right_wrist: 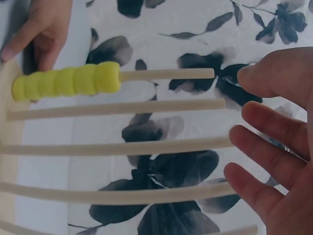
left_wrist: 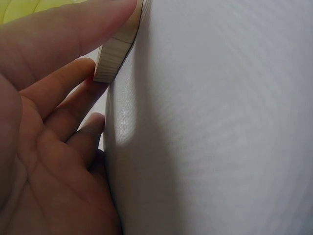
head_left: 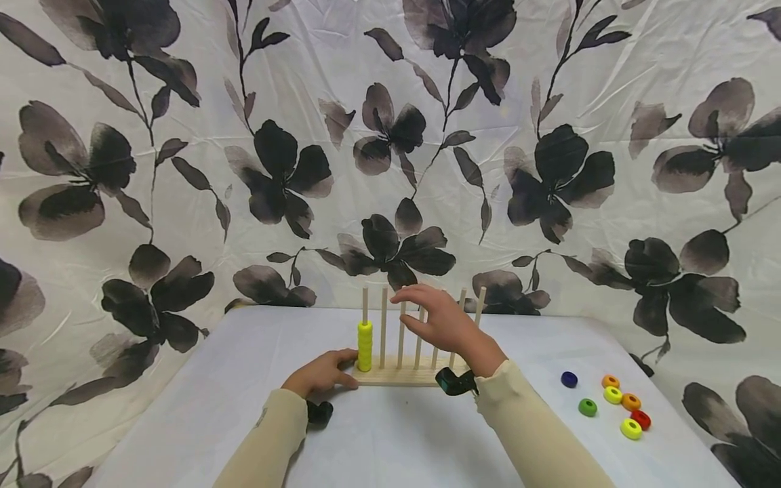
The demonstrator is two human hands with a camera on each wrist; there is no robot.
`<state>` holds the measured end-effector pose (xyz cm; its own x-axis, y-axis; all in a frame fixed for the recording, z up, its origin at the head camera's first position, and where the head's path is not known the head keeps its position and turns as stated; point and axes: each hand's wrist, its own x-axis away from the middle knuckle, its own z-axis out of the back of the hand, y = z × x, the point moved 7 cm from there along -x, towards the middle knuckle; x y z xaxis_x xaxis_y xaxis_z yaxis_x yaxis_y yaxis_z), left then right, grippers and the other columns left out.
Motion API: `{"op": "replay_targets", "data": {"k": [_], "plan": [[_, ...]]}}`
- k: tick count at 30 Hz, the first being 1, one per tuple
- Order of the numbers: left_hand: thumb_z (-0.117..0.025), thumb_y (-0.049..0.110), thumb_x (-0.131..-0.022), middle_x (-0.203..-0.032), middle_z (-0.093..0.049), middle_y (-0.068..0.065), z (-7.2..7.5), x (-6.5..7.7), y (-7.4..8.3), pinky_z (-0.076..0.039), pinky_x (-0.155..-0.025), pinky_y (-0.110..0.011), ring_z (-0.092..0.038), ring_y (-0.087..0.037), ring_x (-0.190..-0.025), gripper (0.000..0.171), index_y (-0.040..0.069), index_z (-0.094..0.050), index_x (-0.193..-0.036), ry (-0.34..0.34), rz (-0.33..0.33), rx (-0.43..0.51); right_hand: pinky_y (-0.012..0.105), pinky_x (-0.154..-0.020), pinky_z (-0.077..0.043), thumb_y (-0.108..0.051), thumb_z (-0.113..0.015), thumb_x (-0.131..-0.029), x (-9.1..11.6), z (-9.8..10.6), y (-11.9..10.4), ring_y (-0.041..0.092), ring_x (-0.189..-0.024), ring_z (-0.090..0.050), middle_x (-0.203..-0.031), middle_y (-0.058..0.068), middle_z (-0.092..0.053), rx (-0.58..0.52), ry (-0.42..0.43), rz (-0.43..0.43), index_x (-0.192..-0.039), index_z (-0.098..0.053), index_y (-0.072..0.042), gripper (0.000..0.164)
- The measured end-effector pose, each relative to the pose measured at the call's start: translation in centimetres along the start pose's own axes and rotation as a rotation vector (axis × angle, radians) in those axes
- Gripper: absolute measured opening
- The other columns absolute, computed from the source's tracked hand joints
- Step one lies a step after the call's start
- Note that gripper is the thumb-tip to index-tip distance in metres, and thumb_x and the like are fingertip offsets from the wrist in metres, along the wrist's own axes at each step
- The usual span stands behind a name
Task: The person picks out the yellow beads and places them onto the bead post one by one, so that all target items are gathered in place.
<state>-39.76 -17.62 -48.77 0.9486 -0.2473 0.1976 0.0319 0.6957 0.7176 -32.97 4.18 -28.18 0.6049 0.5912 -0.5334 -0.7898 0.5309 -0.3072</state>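
Observation:
A wooden peg stand with a row of several upright pegs is on the white table. Yellow rings are stacked on its leftmost peg, whose upper part is bare. My left hand holds the left end of the base, thumb along one side and fingers on the other; in the left wrist view the wooden end shows between them. Above the pegs, my right hand has nothing in it, thumb and fingers spread apart. The right wrist view shows its fingertips close to the tops of the bare pegs.
Loose rings lie on the table to the right: a blue one, a green one, a red one, plus orange and yellow rings. A flower-printed cloth hangs behind the table.

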Motion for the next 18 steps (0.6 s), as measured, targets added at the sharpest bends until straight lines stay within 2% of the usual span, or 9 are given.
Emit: {"op": "replay_targets", "data": {"k": [7, 18], "plan": [[-0.084, 0.027, -0.073, -0.152, -0.043, -0.010, 0.0, -0.2, -0.2, -0.021, -0.116, -0.062, -0.030, -0.037, -0.144, 0.079, 0.018, -0.049, -0.143, 0.003, 0.001, 0.001, 0.045, -0.104, -0.048, -0.017, -0.067, -0.091, 1.8, 0.2, 1.0, 0.023, -0.125, -0.056, -0.128, 0.002, -0.062, 0.019, -0.046, -0.052, -0.121, -0.065, -0.016, 0.030], [-0.083, 0.027, -0.074, -0.151, -0.044, -0.010, -0.1, -0.1, 0.0, -0.022, -0.116, -0.062, -0.031, -0.038, -0.144, 0.079, 0.017, -0.048, -0.143, 0.003, -0.003, -0.001, 0.044, -0.098, -0.051, -0.017, -0.068, -0.090, 4.8, 0.8, 2.8, 0.022, -0.120, -0.058, -0.126, 0.002, -0.062, 0.026, -0.057, -0.066, -0.120, -0.065, -0.016, 0.030]]}}
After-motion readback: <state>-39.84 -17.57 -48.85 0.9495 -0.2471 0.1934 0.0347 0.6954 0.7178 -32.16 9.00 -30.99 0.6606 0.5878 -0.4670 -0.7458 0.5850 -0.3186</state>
